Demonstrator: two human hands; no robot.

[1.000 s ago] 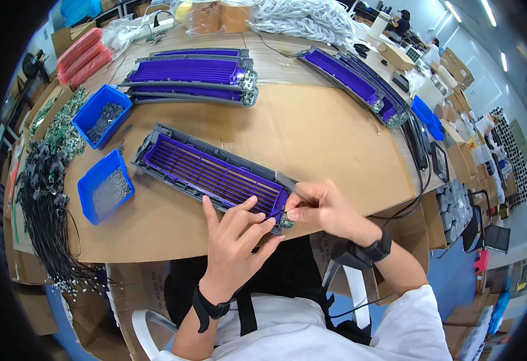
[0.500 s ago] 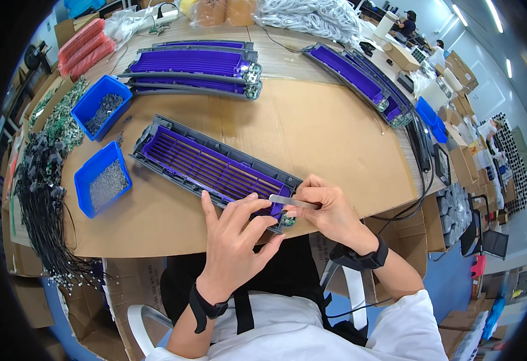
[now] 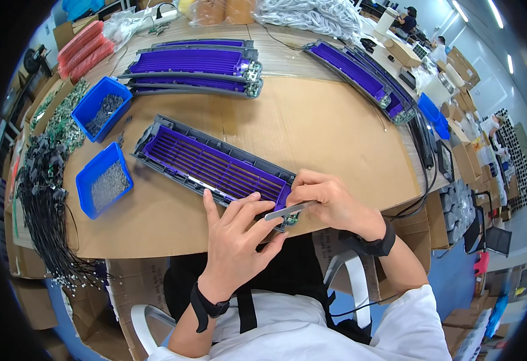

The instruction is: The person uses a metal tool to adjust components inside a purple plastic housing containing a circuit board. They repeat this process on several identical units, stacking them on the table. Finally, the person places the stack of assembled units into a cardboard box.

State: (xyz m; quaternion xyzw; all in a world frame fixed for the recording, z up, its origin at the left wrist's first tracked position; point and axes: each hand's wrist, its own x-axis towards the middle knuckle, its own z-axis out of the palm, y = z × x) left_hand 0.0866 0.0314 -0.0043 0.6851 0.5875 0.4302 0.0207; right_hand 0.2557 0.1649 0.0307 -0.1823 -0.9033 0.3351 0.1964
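Observation:
A long grey housing [image 3: 155,133] with a purple slatted grille [image 3: 209,162] lies aslant on the brown cardboard. At its right end a small green circuit board [image 3: 291,219] shows partly. My left hand [image 3: 234,237] has its fingers spread and bent over the housing's near edge, touching it close to that end. Above the right end, my right hand [image 3: 329,201] is closed round flat silver metal tweezers [image 3: 284,211], whose broad rounded end points left over my left fingertips. The tips of the tweezers are hidden by my fingers.
Similar purple-and-grey housings [image 3: 185,63] are stacked at the back, with more housings [image 3: 350,75] at back right. Two blue bins [image 3: 84,191] of small metal parts stand left, beside bundled black cables [image 3: 43,210] and a box of green boards [image 3: 65,114]. A black cable [image 3: 423,192] hangs right.
My right hand has shifted slightly, and the broad end of the tweezers has dipped toward my left fingers. My left hand stays on the housing's near edge.

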